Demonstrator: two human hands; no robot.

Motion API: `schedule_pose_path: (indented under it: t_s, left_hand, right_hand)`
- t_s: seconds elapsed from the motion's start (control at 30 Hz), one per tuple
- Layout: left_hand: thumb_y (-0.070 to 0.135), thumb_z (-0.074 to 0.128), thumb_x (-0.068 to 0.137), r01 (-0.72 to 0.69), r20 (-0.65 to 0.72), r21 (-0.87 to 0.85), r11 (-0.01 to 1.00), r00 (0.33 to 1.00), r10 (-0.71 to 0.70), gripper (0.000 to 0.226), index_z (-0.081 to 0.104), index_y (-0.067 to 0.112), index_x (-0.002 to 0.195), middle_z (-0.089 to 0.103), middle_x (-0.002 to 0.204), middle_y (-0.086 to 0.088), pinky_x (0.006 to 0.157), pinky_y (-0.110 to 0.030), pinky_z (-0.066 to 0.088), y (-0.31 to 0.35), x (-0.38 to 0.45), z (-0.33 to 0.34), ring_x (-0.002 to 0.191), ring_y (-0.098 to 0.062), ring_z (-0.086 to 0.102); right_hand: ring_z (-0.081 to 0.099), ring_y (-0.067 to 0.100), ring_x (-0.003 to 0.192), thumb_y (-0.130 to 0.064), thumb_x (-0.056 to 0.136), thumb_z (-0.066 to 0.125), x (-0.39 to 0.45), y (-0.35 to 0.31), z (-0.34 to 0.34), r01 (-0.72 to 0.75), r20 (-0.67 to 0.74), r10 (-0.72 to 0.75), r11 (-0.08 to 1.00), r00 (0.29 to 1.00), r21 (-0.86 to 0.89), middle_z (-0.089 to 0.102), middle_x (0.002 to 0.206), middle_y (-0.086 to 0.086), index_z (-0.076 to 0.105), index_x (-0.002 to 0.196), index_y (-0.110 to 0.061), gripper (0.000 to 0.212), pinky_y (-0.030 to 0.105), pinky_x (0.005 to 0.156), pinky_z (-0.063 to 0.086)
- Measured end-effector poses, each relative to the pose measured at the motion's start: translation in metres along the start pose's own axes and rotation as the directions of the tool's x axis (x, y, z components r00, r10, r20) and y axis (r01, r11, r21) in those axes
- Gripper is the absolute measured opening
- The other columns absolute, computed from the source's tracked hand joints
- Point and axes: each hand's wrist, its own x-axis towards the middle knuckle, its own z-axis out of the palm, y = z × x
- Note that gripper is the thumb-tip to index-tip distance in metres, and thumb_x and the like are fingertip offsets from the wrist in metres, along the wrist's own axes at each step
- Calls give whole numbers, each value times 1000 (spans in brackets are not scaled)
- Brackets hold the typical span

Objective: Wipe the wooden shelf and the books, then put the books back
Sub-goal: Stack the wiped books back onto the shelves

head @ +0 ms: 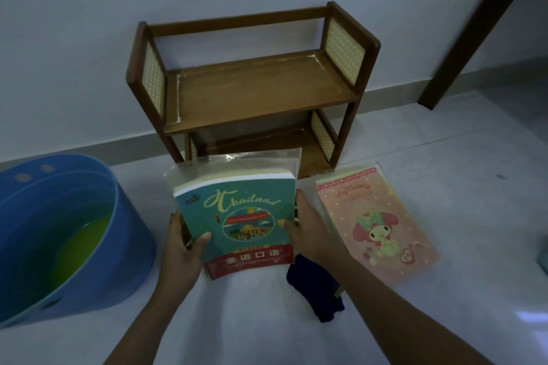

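**Book held before the shelf**

Both hands grip the teal book (237,216): left hand (184,249) and right hand (308,228) curl round its side edges. Cover up, its length runs toward the wooden shelf (252,92) just beyond.

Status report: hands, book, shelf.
Left hand and right hand grip Thailand book. Wooden shelf bare. Dark blue cloth on floor.
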Motion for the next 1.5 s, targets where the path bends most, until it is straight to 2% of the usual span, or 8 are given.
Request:
schedule_pose_path:
  t_s: [0.23, 0.5, 0.8, 1.07, 1.2, 1.33, 1.4, 1.5]
  left_hand:
    - [-3, 56, 89, 23, 98, -17, 1000, 995, -22, 49, 42, 24, 127, 66, 109, 11, 72, -22, 59, 15, 2, -8, 99, -2, 67]
    - [12, 57, 94, 274, 126, 93, 957, 950, -284, 11, 60, 18, 102, 73, 102, -3, 80, -54, 57, -30, 22, -3, 93, -25, 71]
    - [21, 64, 90, 239, 216, 434, 869, 908, -358, 20, 69, 12, 107, 73, 106, -8, 86, -43, 55, -66, 42, 7, 92, -24, 70]
    - [26, 65, 89, 130, 185, 538, 833, 946, -267, 28, 65, 8, 110, 72, 105, -11, 67, -28, 56, -78, 33, 16, 86, -24, 71]
    - [63, 50, 80, 175, 112, 704, 689, 930, -351, 53, 57, 18, 107, 62, 97, -10, 70, -41, 58, -91, 30, 15, 83, -25, 66]
    - [42, 60, 86, 130, -60, 923, 361, 978, -200, 51, 45, 11, 123, 50, 112, -15, 86, -45, 47, -55, 23, 40, 105, -35, 50]
    - [35, 62, 84, 83, -28, 861, 502, 993, -117, 49, 47, 12, 125, 52, 113, -13, 87, -44, 46, -32, 24, 70, 105, -34, 50]
    - [23, 55, 87, -46, 195, 656, 753, 975, -110, 17, 61, 11, 99, 63, 104, -14, 74, -32, 45, -10, 30, 128, 93, -29, 59]
  right_hand:
    - [60, 3, 98, -6, 93, 52, 4, -8, -10, -20, 77, 18, 1000, 997, 19, 57, 108, -15, 38, 122, -27, 38, 18, 73, 54]
    - [60, 16, 101, -6, 92, 52, 33, 16, 21, -116, 58, 123, 987, 991, -109, 61, 118, 4, 45, 126, -15, 36, 27, 79, 50]
    - [61, 25, 102, -16, 93, 52, 44, 67, 39, -303, 7, 314, 919, 949, -253, 62, 118, 9, 48, 123, -12, 31, 36, 86, 52]
    - [55, 30, 103, -21, 95, 47, 42, 89, 43, -333, 31, 381, 844, 924, -421, 52, 117, 17, 44, 122, -7, 31, 38, 84, 50]
    - [57, 27, 95, -24, 93, 50, 34, 90, 42, -350, 34, 401, 835, 915, -424, 54, 115, 16, 46, 116, -8, 28, 36, 78, 52]
    - [55, 30, 108, -30, 94, 52, 35, 75, 11, -252, 9, 295, 831, 955, -495, 51, 124, 16, 41, 133, -8, 46, 33, 85, 46]
    - [52, 28, 112, -28, 94, 53, 38, 68, -23, -226, -129, 187, 834, 974, -503, 51, 126, 15, 41, 137, -11, 48, 35, 93, 44]
    - [48, 30, 114, -22, 92, 53, 38, 71, -86, -345, -326, 183, 752, 927, -561, 47, 128, 14, 46, 132, -13, 42, 38, 93, 42]
